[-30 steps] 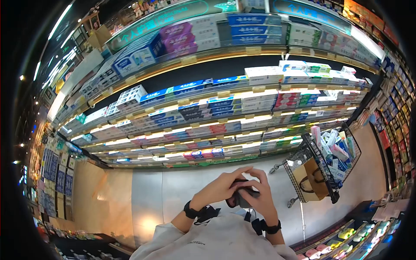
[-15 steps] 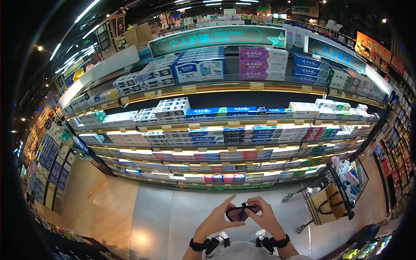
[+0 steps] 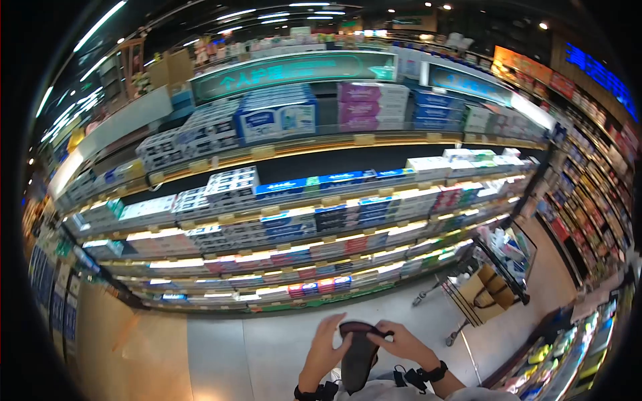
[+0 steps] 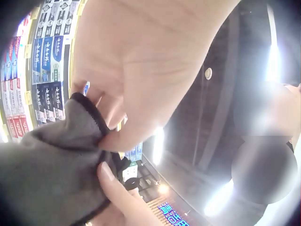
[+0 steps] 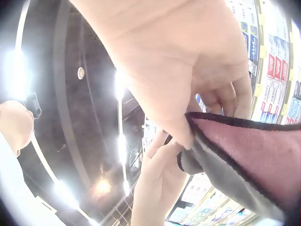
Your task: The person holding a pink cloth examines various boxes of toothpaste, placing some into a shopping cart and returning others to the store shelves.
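Both hands hold a soft grey cloth piece with black edging and a mauve inner side, low in the head view in front of the body. My left hand pinches its edge between thumb and fingers. On the other side, my right hand pinches the black-edged corner. In the left wrist view the grey cloth hangs away from the left hand. The mauve lining shows in the right wrist view, beside the right hand.
Long shelves of boxed goods run across the front under a personal care sign. A shopping cart stands at the right, holding packages and a brown paper bag. More shelving lies at the lower right.
The cloth piece was bunched between the hands, then spread sideways, and now hangs lengthwise toward the body. The hands have moved apart, and the head view has shifted.
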Demonstrator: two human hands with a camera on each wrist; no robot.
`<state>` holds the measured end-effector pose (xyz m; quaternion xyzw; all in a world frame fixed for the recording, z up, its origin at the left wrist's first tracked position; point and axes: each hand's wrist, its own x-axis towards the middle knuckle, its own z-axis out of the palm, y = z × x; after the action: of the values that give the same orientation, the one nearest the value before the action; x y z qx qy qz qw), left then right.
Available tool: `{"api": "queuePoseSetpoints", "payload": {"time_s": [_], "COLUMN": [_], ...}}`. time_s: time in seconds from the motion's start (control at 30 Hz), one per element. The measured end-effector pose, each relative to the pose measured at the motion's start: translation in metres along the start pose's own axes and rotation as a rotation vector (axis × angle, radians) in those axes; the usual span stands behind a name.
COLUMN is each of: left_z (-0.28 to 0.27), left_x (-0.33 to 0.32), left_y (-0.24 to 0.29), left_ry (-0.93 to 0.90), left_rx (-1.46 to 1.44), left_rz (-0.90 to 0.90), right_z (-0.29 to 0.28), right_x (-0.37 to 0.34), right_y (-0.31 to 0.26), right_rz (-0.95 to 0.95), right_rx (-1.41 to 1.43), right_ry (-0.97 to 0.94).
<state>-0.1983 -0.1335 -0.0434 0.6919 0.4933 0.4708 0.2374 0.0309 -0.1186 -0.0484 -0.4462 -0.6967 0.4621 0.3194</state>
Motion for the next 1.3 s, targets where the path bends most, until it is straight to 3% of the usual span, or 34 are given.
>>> {"api": "queuePoseSetpoints", "payload": {"time_s": [0.03, 0.07, 0.13, 0.17, 0.23, 0.27, 0.33, 0.43, 0.53, 0.57, 0.6, 0.67, 0.73, 0.77, 0.87, 0.9, 1.0, 1.1, 1.13, 1.23, 1.3], "left_z": [-0.001, 0.000, 0.000, 0.007, 0.031, 0.040, 0.046, 0.046, 0.063, 0.071, 0.087, 0.118, 0.149, 0.166, 0.220, 0.238, 0.276, 0.268, 0.261, 0.221, 0.195], "left_x": [0.000, 0.001, -0.001, -0.003, 0.006, 0.002, 0.020, 0.041, 0.066, 0.073, 0.076, 0.077, 0.102, 0.115, 0.140, 0.151, 0.168, 0.208, 0.220, 0.262, 0.298], "left_y": [0.000, -0.002, -0.011, -0.025, -0.038, -0.038, -0.005, 0.001, 0.019, 0.038, 0.025, 0.027, 0.058, 0.073, 0.101, 0.102, 0.065, 0.058, 0.031, -0.011, -0.038], "left_ry": [0.024, -0.061, -0.231, -0.366, -0.364, -0.345, -0.133, -0.168, -0.226, -0.164, -0.271, -0.384, -0.445, -0.475, -0.731, -0.742, -0.532, -0.182, -0.078, 0.126, 0.258], "left_rx": [0.096, -0.047, -0.305, -0.419, -0.853, -1.068, -1.344, -1.464, -0.913, -0.998, -0.965, -0.931, -1.287, -1.465, -0.735, -0.656, -0.845, -0.923, -0.955, -1.100, -1.014], "left_rz": [0.007, -0.124, -0.399, -0.488, -0.605, -0.679, -0.784, -0.852, -0.792, -0.839, -0.846, -0.642, -0.898, -1.025, -0.502, -0.458, -0.709, -0.776, -0.785, -0.655, -0.549], "right_z": [-0.007, -0.015, -0.022, -0.024, -0.022, -0.016, -0.017, -0.029, -0.058, -0.068, -0.080, -0.108, -0.147, -0.166, -0.216, -0.229, -0.263, -0.289, -0.295, -0.313, -0.324], "right_x": [0.001, 0.000, 0.002, 0.000, -0.003, -0.002, -0.009, -0.011, -0.016, -0.018, -0.016, -0.011, -0.011, -0.016, -0.028, -0.032, -0.041, -0.048, -0.047, -0.048, -0.042], "right_y": [-0.013, -0.019, -0.012, -0.020, -0.049, -0.050, -0.048, -0.040, -0.032, -0.022, -0.012, 0.007, 0.029, 0.046, 0.066, 0.072, 0.093, 0.109, 0.116, 0.138, 0.145], "right_rz": [0.017, 0.163, 0.266, 0.232, 0.180, -0.028, -0.071, -0.130, -0.117, -0.109, -0.127, -0.151, -0.091, -0.040, -0.071, -0.035, 0.068, 0.161, 0.156, 0.162, 0.183], "right_rx": [0.010, 0.023, 0.199, 0.251, 0.363, 0.364, 0.324, 0.341, 0.411, 0.370, 0.382, 0.397, 0.261, 0.305, 0.252, 0.304, 0.434, 0.481, 0.495, 0.513, 0.505], "right_ry": [0.103, 0.172, 0.350, 0.343, 0.313, 0.271, -0.016, -0.282, -0.193, -0.088, 0.060, 0.351, 0.520, 0.515, 0.602, 0.604, 0.575, 0.518, 0.516, 0.519, 0.531]}}
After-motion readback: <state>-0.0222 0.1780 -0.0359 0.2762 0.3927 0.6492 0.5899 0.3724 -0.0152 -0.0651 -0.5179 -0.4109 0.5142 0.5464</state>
